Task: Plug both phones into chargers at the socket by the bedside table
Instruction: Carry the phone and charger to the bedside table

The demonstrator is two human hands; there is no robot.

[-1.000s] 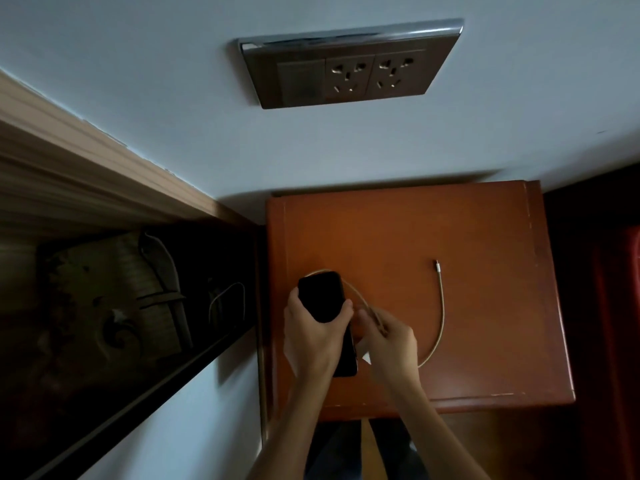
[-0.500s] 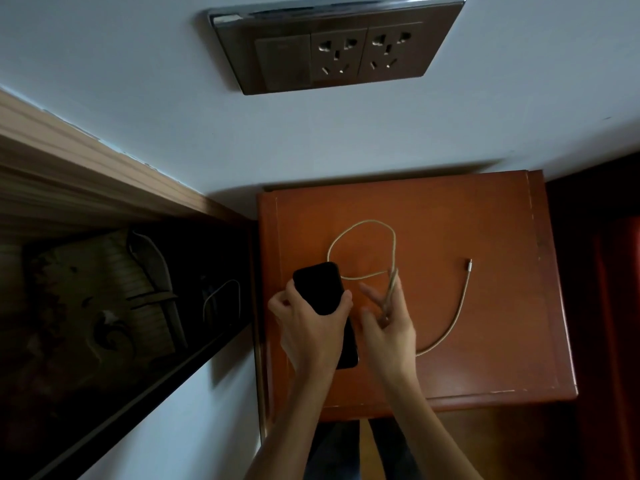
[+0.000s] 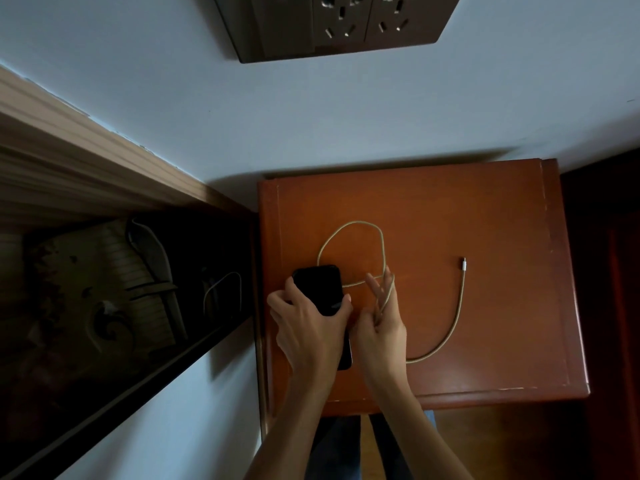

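left hand [image 3: 310,325]: fingers wrapped around a black phone [image 3: 320,289], thumb on one long edge, fingertips on the other; the phone is held at the near left part of the tabletop [image 3: 502,306], screen up. whether it rests on the wood or is lifted cannot be told.

right hand [image 3: 379,327]: just right of the phone, fingers [image 3: 375,287] spread and loosely curled, with a gold braided cable [image 3: 457,317] running through them; the grip is loose, not pinched tight.

cable: from the right hand it forms a loop on the tabletop beyond the phone, one strand passing behind the phone's far end. a second run leaves the hand toward the near edge, curves right and ends in a free metal connector [image 3: 463,264], lying well right of the phone, touching nothing.

wall socket [image 3: 343,26]: mounted on the wall above and beyond the phone, two outlets visible, partly cut off by the frame edge.

only one phone is visible.
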